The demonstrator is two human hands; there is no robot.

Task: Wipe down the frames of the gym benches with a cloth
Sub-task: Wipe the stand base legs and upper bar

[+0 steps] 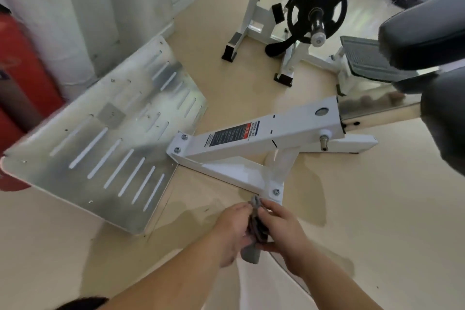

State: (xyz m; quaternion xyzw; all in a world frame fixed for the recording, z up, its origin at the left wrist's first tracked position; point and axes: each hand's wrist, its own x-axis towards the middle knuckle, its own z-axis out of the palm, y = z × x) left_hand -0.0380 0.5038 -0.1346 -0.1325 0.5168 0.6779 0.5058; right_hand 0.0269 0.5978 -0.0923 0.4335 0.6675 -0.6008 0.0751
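You are gripping the grey cloth (251,253), seemingly soft and light, at its bunched middle, left hand (231,231) and right hand (284,229) fingers curled round it.

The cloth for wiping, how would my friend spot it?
Find the big white bench frame on the floor, then look just in front of its nearest bolted corner. There the left hand and right hand hold the cloth between them. It is the only soft, grey, bunched thing.

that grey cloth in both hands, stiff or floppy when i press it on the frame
Probably floppy: the cloth bunches in folds between the left hand and right hand. Likely light: its loose end hangs limp below them. It should mould round the white frame.
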